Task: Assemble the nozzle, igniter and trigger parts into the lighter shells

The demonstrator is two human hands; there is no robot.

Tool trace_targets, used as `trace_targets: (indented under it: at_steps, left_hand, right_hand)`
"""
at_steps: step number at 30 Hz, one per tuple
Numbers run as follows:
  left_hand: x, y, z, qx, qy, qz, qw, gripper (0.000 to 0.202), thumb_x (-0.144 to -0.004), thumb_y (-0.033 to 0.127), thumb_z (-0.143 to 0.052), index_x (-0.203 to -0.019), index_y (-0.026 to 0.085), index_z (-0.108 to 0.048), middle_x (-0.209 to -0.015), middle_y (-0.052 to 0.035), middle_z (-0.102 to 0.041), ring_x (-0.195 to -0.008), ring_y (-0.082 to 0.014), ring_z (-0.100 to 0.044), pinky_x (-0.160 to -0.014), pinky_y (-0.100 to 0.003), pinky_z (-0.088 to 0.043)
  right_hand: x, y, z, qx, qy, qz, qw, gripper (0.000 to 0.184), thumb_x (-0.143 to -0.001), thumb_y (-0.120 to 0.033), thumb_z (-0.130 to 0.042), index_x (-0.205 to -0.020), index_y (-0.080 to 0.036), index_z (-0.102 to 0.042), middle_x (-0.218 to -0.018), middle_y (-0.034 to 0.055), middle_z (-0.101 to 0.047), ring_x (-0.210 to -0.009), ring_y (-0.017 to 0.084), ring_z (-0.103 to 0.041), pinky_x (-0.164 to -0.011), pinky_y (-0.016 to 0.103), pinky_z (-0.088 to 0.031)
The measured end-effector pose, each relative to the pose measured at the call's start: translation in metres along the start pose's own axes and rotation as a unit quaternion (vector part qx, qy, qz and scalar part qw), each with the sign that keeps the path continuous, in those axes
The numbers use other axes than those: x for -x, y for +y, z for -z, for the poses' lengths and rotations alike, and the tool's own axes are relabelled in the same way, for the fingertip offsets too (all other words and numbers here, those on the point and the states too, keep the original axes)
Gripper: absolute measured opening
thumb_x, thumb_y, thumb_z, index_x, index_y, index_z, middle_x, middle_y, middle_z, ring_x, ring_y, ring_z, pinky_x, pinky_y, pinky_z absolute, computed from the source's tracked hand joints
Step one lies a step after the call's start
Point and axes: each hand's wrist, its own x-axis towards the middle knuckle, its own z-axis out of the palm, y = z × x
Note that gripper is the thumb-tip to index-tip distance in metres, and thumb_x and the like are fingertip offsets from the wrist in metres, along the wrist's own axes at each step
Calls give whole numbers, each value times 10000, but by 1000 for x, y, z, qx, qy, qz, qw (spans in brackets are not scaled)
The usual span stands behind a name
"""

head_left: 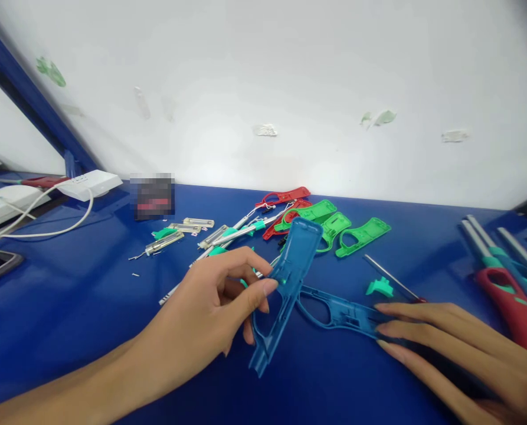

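Glossy plastic and bare metal on a slick blue table top [68,330]
Translucent blue plastic shell [285,283], smooth and shiny, in the left hand [210,313]; second blue shell [338,311] of the same plastic under the fingertips of the right hand [458,348]. Beyond both hands, green shells [363,233] and a red shell [285,196] in smooth plastic. Just beyond the right hand, a thin bright metal rod [389,276]; right of it, lighters [506,295] with glossy plastic grips and dull metal tubes.

The right hand [462,348] is cropped, the box [152,196] blurred.
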Motion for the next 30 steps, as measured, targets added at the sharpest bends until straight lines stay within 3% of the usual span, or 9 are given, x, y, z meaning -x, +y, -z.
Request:
trace_targets:
  at_steps: [6,11,14,17,19,21,24,27,30]
  left_hand:
    - [-2,0,4,-1,23,-46,999,206,-1027,443,-938,-1063,266,-839,-813,35,-800,-579,-130,-639,-408,-146,-535]
    - [-1,-2,5,-95,18,-92,991,228,-1129,482,-799,-1049,284,-878,-751,41,-781,-601,-140,-668,-501,-177,-544]
    - [0,-6,4,-155,-21,-117,981,233,-1149,428,-784,-1044,309,-954,-814,25,-883,-669,-153,-744,-606,-207,-577]
    - [2,-15,3,-200,-94,-176,959,191,-1176,306,-829,-1106,322,-1006,-1010,19,-976,-850,-169,-870,-807,-234,-690]
    - [4,-21,3,-235,-126,-235,935,165,-1195,237,-862,-1186,306,-1010,-1091,14,-980,-964,-162,-917,-951,-227,-721]
    - [4,-26,3,-269,-129,-276,914,120,-1196,221,-905,-1217,287,-1003,-1140,5,-962,-1008,-154,-928,-966,-209,-720]
    - [3,-29,3,-304,-95,-316,894,68,-1217,266,-912,-1219,275,-979,-1183,7,-929,-1019,-137,-930,-937,-189,-717]
    - [1,-29,5,-358,-13,-376,854,261,-1299,235,-709,-1192,283,-942,-1140,24,-906,-979,-111,-920,-916,-181,-724]
    - [-4,-31,10,-427,81,-398,808,378,-1297,161,-567,-1227,264,-924,-1116,-13,-906,-970,-173,-918,-847,-277,-752]
  right_hand:
    - [-5,-1,-4,7,-11,-8,1000,490,-1318,-409,-699,-1793,-454,-809,-1759,-69,-825,-1405,325,-923,-1241,522,-815]
    - [-1,3,-3,-2,-10,-1,1000,475,-1319,-437,-702,-1781,-458,-813,-1749,-63,-831,-1425,319,-912,-1289,509,-778]
    - [3,2,-4,-21,-18,-18,999,455,-1298,-472,-744,-1742,-456,-843,-1703,-22,-859,-1433,359,-904,-1286,566,-780]
    - [11,-3,-10,-70,26,-88,993,391,-1263,-594,-820,-1607,-441,-925,-1508,28,-928,-1428,419,-897,-1224,614,-806]
    - [16,-7,-15,-102,60,-127,985,394,-1238,-672,-851,-1525,-423,-959,-1392,50,-944,-1432,440,-889,-1189,619,-817]
    - [21,-9,-18,-114,70,-138,981,416,-1230,-714,-849,-1491,-413,-967,-1359,59,-944,-1438,441,-884,-1181,618,-818]
    - [25,-6,-19,-117,70,-139,981,419,-1224,-714,-855,-1485,-406,-965,-1365,63,-944,-1443,436,-882,-1190,616,-815]
    - [23,0,-16,-102,50,-130,985,405,-1220,-658,-877,-1524,-402,-953,-1411,62,-944,-1448,430,-885,-1205,613,-813]
    - [15,4,-10,-67,11,-83,994,420,-1230,-549,-871,-1625,-414,-915,-1553,47,-920,-1448,409,-892,-1242,605,-805]
